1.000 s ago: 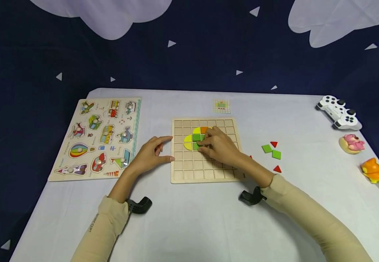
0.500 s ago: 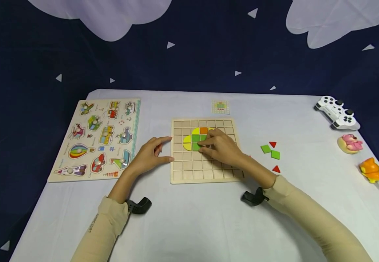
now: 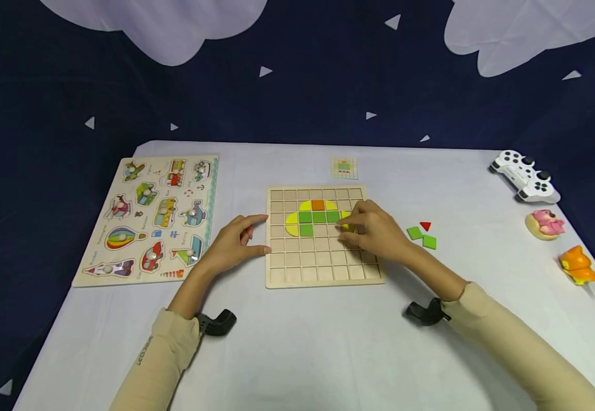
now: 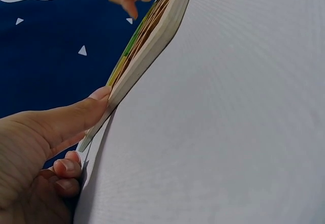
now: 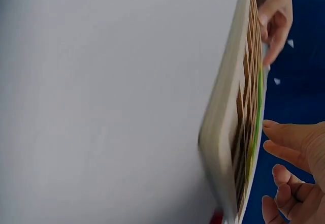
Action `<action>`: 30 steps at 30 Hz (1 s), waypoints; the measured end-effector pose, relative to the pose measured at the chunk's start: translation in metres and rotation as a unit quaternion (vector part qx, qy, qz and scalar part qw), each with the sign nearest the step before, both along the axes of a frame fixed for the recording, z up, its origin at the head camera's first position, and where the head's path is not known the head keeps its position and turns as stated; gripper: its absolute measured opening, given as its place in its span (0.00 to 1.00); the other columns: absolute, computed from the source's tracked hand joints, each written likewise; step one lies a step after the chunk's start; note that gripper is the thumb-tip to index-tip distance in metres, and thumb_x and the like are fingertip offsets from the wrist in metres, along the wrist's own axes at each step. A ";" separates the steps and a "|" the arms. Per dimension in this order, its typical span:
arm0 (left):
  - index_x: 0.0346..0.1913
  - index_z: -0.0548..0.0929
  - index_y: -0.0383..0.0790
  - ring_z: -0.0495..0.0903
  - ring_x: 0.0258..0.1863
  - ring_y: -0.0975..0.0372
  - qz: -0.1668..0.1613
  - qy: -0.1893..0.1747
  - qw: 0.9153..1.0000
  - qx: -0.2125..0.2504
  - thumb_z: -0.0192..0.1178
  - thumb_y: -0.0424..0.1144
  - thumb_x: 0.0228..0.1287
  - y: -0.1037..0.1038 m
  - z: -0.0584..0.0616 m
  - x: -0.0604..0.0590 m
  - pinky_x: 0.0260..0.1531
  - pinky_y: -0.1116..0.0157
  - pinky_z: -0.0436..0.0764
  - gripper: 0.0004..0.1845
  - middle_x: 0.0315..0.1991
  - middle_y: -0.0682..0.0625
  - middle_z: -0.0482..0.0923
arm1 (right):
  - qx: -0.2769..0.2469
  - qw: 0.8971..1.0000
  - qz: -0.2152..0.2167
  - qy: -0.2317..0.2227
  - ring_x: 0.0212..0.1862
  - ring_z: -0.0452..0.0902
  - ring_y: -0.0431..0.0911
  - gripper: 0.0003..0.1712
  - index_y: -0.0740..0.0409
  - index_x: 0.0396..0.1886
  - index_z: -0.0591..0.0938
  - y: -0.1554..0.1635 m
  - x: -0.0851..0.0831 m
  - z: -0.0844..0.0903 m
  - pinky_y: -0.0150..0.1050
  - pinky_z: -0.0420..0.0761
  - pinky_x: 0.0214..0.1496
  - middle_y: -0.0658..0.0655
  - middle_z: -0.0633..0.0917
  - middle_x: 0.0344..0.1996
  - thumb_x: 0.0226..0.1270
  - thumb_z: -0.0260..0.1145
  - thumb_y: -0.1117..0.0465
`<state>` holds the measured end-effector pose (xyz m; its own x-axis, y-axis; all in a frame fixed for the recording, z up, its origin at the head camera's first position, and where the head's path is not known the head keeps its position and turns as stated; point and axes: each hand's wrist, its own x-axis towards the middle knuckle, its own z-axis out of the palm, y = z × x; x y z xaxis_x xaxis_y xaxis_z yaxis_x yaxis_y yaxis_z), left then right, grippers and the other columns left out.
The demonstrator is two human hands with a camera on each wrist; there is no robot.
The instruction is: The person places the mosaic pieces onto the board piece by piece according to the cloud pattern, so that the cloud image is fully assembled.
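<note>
A square wooden grid board (image 3: 323, 278) lies mid-table. On it are an orange square tile (image 3: 318, 205), a row of green square tiles (image 3: 319, 217) with one more below its left end, and yellow rounded tiles (image 3: 291, 225) at the sides. My left hand (image 3: 230, 245) touches the board's left edge with straight thumb and index finger; the left wrist view shows the thumb (image 4: 81, 117) against that edge. Over the board's right part hovers my right hand (image 3: 374, 231), partly covering yellow tiles. Its fingers (image 5: 289, 135) are spread apart, holding nothing visible.
Right of the board lie two loose green tiles (image 3: 429, 242) and a red triangle (image 3: 425, 226). A small pattern card (image 3: 344, 168) lies behind the board. A picture peg puzzle (image 3: 145, 222) is at left; a white game controller (image 3: 527, 177), pink toy (image 3: 545, 224) and orange toy (image 3: 580, 265) are at right.
My right hand has moved right from the middle of the tiles, uncovering the row of green tiles. Its arm now hides the lower red triangle. The left hand stays at the board's edge.
</note>
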<state>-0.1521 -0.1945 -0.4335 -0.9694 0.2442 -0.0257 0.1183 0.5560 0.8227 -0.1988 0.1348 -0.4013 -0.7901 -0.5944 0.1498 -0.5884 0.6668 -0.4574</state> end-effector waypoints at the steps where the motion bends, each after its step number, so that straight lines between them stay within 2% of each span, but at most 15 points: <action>1: 0.70 0.72 0.40 0.63 0.30 0.60 0.000 0.000 1.000 -0.001 0.74 0.39 0.55 0.000 0.000 0.000 0.32 0.64 0.64 0.38 0.33 0.48 0.65 | 0.002 1.000 -0.006 0.002 0.39 0.66 0.46 0.16 0.60 0.46 0.89 0.007 -0.001 0.001 0.40 0.69 0.38 0.55 0.78 0.34 0.58 0.76 0.59; 9: 0.69 0.73 0.40 0.63 0.29 0.60 -0.004 0.001 1.000 -0.003 0.75 0.40 0.55 0.001 0.000 -0.001 0.32 0.64 0.64 0.38 0.33 0.48 0.65 | 0.058 0.997 -0.047 0.013 0.41 0.69 0.49 0.20 0.61 0.49 0.88 0.068 -0.005 0.007 0.43 0.71 0.40 0.56 0.79 0.36 0.56 0.77 0.60; 15: 0.69 0.73 0.40 0.62 0.30 0.60 -0.006 -0.001 1.000 0.001 0.75 0.40 0.55 0.000 0.000 -0.001 0.32 0.63 0.64 0.38 0.33 0.47 0.65 | 0.081 0.994 -0.075 -0.001 0.39 0.67 0.48 0.20 0.60 0.49 0.88 0.106 -0.003 0.012 0.43 0.68 0.39 0.55 0.78 0.34 0.56 0.77 0.61; 25: 0.69 0.73 0.40 0.62 0.30 0.59 -0.010 -0.001 1.000 0.002 0.74 0.40 0.55 0.000 0.001 -0.002 0.33 0.63 0.63 0.38 0.33 0.47 0.64 | 0.108 0.991 -0.080 0.021 0.41 0.69 0.49 0.19 0.64 0.45 0.89 0.132 0.001 0.007 0.46 0.70 0.40 0.56 0.78 0.35 0.53 0.78 0.61; 30: 0.69 0.73 0.40 0.62 0.30 0.59 -0.012 -0.001 1.000 0.002 0.74 0.40 0.55 -0.001 0.000 -0.001 0.33 0.63 0.63 0.37 0.33 0.47 0.65 | 0.099 0.992 -0.073 0.036 0.41 0.69 0.48 0.16 0.63 0.42 0.89 0.137 0.001 0.007 0.47 0.70 0.40 0.55 0.78 0.35 0.52 0.78 0.62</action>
<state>-0.1533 -0.1954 -0.4333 -0.9634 0.2670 -0.0255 0.1303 0.5491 0.8255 -0.1983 0.2717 -0.3947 -0.8612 -0.4981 0.1009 -0.5056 0.8200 -0.2683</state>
